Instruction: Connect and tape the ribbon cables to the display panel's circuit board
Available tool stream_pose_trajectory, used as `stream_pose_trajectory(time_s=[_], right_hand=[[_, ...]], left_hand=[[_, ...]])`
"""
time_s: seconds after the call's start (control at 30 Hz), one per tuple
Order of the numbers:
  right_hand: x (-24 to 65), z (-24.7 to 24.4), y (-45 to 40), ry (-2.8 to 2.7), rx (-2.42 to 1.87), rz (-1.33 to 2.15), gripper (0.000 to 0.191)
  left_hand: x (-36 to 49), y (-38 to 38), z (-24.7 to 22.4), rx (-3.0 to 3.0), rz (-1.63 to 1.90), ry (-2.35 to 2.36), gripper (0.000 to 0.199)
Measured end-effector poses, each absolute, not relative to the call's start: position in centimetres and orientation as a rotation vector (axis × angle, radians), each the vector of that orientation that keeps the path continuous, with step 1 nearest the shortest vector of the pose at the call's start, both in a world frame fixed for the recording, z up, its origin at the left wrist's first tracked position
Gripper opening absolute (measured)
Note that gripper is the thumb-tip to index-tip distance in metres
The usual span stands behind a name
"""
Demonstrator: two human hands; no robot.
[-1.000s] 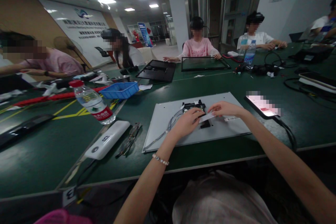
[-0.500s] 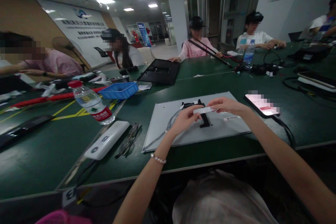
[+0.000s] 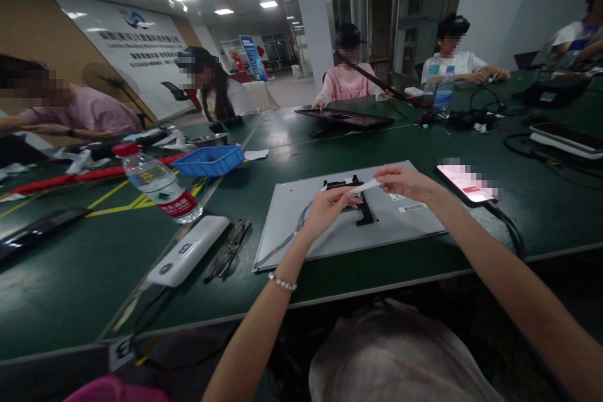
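Observation:
A small white strip [image 3: 366, 186] is pinched between my two hands above a flat grey panel [image 3: 292, 213]. My left hand [image 3: 327, 208] grips its left end, fingers closed. The right end is between the fingertips of my right hand [image 3: 400, 181]. Under my hands, a black bracket [image 3: 366, 210] lies on the middle of the panel, and thin grey cables [image 3: 301, 221] run down its left side. White labels [image 3: 412, 208] are stuck on the panel's right part.
Left of the panel are glasses [image 3: 229, 250], a white power bank [image 3: 190, 252], a water bottle [image 3: 160, 185] and a blue tray [image 3: 210, 161]. A lit phone [image 3: 466, 184] with a cable lies right. Across the table, a person holds a black screen frame [image 3: 346, 118].
The strip has tilted, its right end higher, as my right hand shifted up. Across the table, the black frame has moved right and been tipped to a flatter angle.

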State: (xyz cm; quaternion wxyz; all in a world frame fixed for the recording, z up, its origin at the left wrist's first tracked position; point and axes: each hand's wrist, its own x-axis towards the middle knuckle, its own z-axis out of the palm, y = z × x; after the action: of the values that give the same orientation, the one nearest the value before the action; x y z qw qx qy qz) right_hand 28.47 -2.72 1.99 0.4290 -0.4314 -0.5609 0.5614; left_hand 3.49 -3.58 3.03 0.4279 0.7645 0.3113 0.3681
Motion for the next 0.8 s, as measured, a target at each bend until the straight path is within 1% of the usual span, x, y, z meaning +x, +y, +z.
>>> stream_pose_trajectory(time_s=[0.2,0.37,0.47,0.63,0.8], right_hand=[[28.6,2.5,-3.0,-1.584,-1.136,1.452,0.036],[28.9,2.4,-2.9,-1.632,-1.169,1.406,0.042],[29.0,2.2,-2.8,-1.710,-1.217,1.352,0.042],[29.0,1.4,-2.7,-1.909,-1.212,1.368,0.035],[29.3,0.6,-2.2,-1.968,-1.237,1.353,0.034]], left_hand=[[3.3,-3.3,2.4,1.981,0.876,0.830,0.033],[3.1,-2.9,2.0,2.094,0.801,0.840,0.033],[2.9,-3.0,2.2,2.297,0.661,0.928,0.034],[2.7,-3.6,2.7,2.841,0.352,1.147,0.033],[2.7,-3.7,2.7,2.975,0.371,1.195,0.033]])
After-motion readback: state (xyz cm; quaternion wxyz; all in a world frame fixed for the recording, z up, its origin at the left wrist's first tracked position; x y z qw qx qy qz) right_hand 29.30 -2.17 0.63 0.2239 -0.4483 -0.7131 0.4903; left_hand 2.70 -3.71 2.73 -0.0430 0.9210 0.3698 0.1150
